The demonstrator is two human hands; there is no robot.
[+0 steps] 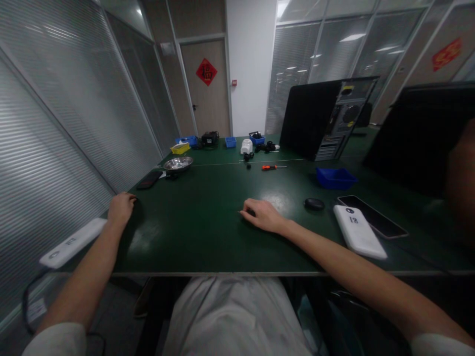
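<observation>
My left hand [121,210] rests at the left edge of the green table [196,222], fingers curled in; whatever they hold, if anything, is hidden. A dark phone [149,180] lies just beyond it. Over the middle of the table, my right hand [261,214] is closed in a pinch. A tiny thin, pale tip [239,212] sticks out at its fingertips, too small to name. To the right of that hand lies a black computer mouse [314,203]. An orange-handled screwdriver [269,168] lies farther back.
White power banks lie at the left [72,243] and right [359,231], the right one against a dark phone [374,216]. A metal bowl [178,164], a blue tray [336,179] and a computer tower [326,118] stand farther back. A blurred hand [462,178] shows at far right.
</observation>
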